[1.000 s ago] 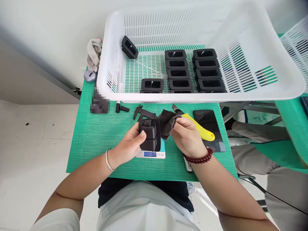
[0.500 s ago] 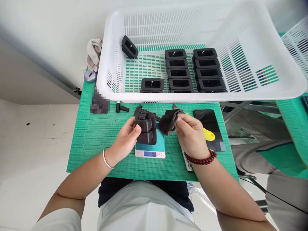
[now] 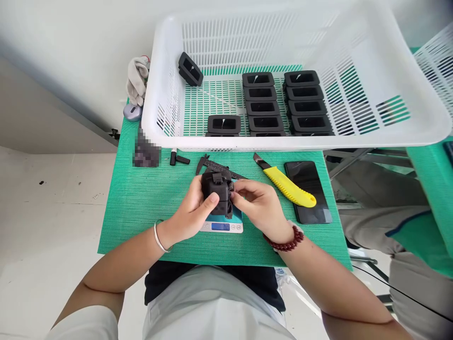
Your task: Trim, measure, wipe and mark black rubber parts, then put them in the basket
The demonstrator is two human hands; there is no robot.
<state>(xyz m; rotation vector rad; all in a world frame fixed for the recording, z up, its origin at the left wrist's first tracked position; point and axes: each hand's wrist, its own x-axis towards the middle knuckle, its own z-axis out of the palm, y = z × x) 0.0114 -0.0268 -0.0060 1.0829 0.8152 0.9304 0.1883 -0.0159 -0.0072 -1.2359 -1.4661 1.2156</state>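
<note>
My left hand (image 3: 191, 210) grips a black plastic part (image 3: 215, 189) and holds it just above a small digital scale (image 3: 222, 225) on the green mat (image 3: 141, 198). My right hand (image 3: 258, 208) presses a dark cloth (image 3: 229, 208) against the part's right side; most of the cloth is hidden between my fingers and the part. Both hands meet at the part, in the middle of the mat.
A big white basket (image 3: 170, 137) behind holds rows of black parts (image 3: 264, 106). A yellow utility knife (image 3: 288, 186), a black phone (image 3: 309, 189), a caliper (image 3: 214, 165) and a black marker cap (image 3: 179, 159) lie on the mat. Gloves (image 3: 137, 82) sit far left. Another person's legs (image 3: 417, 278) are at right.
My right hand has brought the cloth leftwards from beside the part onto it. The yellow knife, covered by that hand before, now shows in full.
</note>
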